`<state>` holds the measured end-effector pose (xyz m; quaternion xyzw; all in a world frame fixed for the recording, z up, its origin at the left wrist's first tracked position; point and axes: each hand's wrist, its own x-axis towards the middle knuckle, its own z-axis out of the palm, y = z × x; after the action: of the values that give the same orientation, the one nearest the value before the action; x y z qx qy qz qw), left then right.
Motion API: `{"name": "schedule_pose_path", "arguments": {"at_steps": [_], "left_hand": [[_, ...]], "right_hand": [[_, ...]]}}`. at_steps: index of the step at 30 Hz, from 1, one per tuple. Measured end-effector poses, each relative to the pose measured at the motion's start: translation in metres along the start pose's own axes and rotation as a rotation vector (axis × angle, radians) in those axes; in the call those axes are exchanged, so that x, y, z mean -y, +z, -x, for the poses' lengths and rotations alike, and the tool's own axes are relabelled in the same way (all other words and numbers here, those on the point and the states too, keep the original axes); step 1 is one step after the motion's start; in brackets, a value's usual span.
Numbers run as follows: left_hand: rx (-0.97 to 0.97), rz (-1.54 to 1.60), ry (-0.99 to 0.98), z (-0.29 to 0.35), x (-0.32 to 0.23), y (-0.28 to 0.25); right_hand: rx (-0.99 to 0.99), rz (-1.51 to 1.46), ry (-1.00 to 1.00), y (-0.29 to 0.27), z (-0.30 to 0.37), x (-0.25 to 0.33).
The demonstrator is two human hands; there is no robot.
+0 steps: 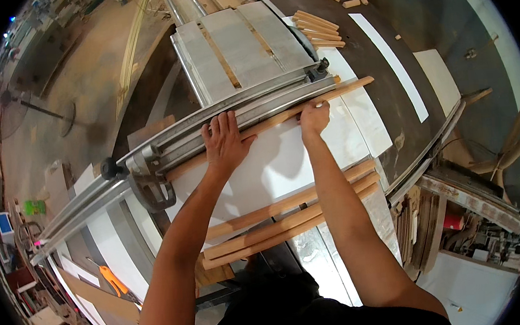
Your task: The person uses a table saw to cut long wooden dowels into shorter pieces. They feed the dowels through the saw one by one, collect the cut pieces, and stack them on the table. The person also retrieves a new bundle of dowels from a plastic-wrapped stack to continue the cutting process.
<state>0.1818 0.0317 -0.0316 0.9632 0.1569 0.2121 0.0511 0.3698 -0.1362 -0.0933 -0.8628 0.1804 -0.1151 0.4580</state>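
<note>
A long, slim wooden strip lies along the metal fence of a sliding saw table. My left hand rests across the strip, its fingers stretched out over the fence and its thumb apart. Farther right, my right hand is closed round the strip near its right end, with the fingertips partly hidden. A white panel lies beneath both hands. Nearer to me, several similar wooden strips lie side by side across the panel's near edge.
Beyond the fence is the grey slotted sliding table. Short wooden pieces are bunched at the back right. A clamp-like stop with a handle sits on the fence at left. An orange air blow gun lies at lower left.
</note>
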Motion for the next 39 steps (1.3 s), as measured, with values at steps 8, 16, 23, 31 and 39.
{"name": "schedule_pose_path", "arguments": {"at_steps": [8, 16, 23, 31, 39], "left_hand": [[-0.004, -0.016, -0.001, 0.002, 0.011, -0.004], [-0.019, -0.055, 0.011, 0.004, 0.014, -0.003], [-0.073, -0.075, 0.033, 0.006, 0.012, -0.003], [-0.114, -0.068, 0.057, 0.008, 0.012, -0.005], [-0.08, -0.07, 0.031, 0.01, 0.013, -0.007]], "right_hand": [[0.064, -0.07, -0.169, 0.009, 0.016, 0.001], [0.092, 0.041, -0.145, -0.005, 0.029, 0.027], [0.068, 0.009, -0.179, -0.003, 0.028, 0.026], [0.162, -0.047, -0.098, 0.001, 0.022, 0.019], [0.149, -0.059, -0.124, 0.001, 0.023, 0.019]]}}
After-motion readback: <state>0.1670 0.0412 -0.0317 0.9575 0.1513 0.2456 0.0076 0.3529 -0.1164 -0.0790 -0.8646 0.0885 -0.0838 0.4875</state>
